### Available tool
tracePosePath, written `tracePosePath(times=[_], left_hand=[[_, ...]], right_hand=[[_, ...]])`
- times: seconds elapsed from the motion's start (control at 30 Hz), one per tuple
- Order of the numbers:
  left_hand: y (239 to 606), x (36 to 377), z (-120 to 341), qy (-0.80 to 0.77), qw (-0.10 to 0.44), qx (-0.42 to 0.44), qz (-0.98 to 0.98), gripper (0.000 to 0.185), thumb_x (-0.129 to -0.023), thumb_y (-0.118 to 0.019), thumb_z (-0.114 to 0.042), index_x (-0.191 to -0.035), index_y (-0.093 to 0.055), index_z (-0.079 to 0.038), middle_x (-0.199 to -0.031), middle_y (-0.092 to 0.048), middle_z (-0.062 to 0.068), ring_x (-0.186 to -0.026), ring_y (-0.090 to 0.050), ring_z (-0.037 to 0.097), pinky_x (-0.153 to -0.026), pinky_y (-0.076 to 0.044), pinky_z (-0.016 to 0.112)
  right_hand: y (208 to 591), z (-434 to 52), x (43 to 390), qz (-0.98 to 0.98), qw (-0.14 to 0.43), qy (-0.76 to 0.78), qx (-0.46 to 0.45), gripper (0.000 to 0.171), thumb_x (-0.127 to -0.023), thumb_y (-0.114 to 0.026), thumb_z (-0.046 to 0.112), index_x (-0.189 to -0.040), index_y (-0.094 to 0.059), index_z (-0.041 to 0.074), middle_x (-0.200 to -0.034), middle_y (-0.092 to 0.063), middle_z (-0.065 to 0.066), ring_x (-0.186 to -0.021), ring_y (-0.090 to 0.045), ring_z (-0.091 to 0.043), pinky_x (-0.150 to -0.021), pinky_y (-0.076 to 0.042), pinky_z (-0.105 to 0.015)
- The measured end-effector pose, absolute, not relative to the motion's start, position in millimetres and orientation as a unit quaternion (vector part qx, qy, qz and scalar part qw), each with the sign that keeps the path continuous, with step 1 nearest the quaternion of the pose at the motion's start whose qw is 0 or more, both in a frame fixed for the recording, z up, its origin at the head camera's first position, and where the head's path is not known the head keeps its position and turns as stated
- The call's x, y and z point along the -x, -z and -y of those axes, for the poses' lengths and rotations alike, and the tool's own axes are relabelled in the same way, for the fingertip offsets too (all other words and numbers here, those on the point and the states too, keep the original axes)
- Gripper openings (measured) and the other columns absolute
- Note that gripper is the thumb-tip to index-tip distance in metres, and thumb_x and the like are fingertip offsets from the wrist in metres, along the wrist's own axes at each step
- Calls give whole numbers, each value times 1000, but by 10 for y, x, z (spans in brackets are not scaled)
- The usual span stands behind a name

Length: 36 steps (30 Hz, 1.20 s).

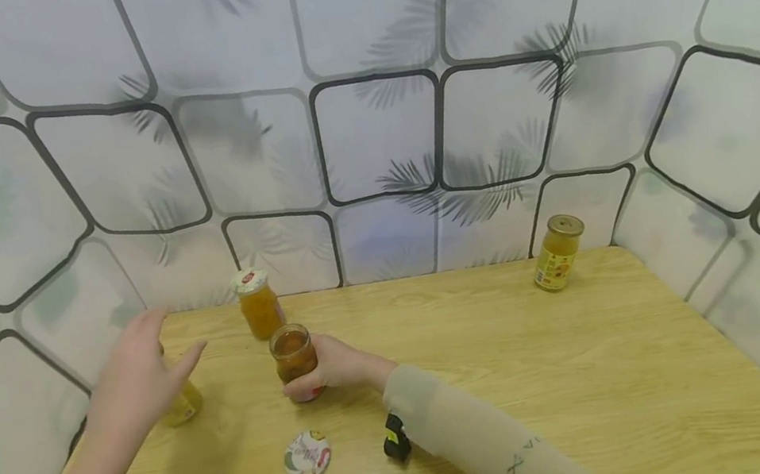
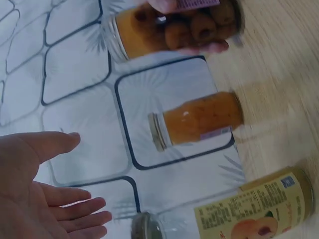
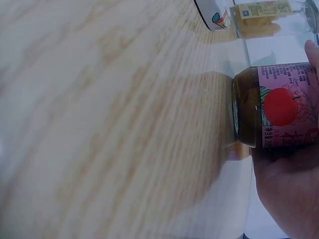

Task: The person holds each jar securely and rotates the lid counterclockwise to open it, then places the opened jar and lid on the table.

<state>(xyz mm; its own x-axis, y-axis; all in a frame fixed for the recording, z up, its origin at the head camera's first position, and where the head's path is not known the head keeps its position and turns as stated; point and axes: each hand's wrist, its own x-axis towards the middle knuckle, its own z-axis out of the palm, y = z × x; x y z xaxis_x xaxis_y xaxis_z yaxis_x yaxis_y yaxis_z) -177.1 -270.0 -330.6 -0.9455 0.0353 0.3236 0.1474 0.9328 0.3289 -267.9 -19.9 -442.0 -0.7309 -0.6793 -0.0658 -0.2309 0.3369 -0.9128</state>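
My right hand (image 1: 339, 366) holds a lidless glass jar of brown fruit (image 1: 293, 360), fingers and thumb wrapped round its side. In the right wrist view the jar's pink label (image 3: 281, 114) bears a red fruit. My left hand (image 1: 131, 374) is open, thumb spread from the fingers, with nothing in its grasp. It overlaps a yellow-labelled jar (image 1: 186, 405) in the head view and partly hides it. The left wrist view shows that jar's fruit label (image 2: 249, 214) apart from the hand. On the table lies a round patterned lid (image 1: 307, 455), in front of the held jar.
A jar of orange fruit (image 1: 261, 310) with a whitish lid stands behind the held jar. Another yellow-labelled jar (image 1: 558, 253) with a gold lid stands at the back right. Patterned panels (image 1: 395, 243) border the wooden table (image 1: 512, 364) at the back and both sides.
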Motion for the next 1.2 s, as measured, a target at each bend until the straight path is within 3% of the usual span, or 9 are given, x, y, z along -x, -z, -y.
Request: tracePosePath(times=[0.23,0.57,0.9,1.2], left_hand=[[3324,1866,2906,189,176,9,966,80,-100,-72,-27,-150,-35,23,-145,-42,49,-132,-41,67,-109,-36,78],[3449,1943,3164,237,152,-42,959,92,-103,-67,-44,-158,-26,18,-156,-31,48,-141,-32,67,-114,-30,79],[3588,1990,3322,297,86,-68,949,104,-101,-68,-51,-160,-17,18,-158,-32,46,-142,-29,68,-113,-28,80],[3791,1941,3282,382,90,-116,912,106,-99,-70,-51,-166,-11,6,-170,-18,37,-155,-16,62,-121,-22,78]], right_hand=[[4413,197,2662,-787,226,495,291,55,-92,-85,22,-140,-60,14,-133,-72,1,-118,-65,-4,-111,-48,-25],[4414,205,2678,-791,223,488,294,56,-92,-85,23,-141,-60,14,-135,-71,2,-120,-64,-3,-111,-48,-24],[4414,192,2670,-789,226,491,293,56,-93,-85,23,-142,-59,14,-135,-70,2,-119,-64,-3,-111,-47,-24],[4415,186,2669,-789,227,492,290,57,-93,-85,23,-143,-58,15,-136,-70,3,-121,-64,-3,-111,-47,-25]])
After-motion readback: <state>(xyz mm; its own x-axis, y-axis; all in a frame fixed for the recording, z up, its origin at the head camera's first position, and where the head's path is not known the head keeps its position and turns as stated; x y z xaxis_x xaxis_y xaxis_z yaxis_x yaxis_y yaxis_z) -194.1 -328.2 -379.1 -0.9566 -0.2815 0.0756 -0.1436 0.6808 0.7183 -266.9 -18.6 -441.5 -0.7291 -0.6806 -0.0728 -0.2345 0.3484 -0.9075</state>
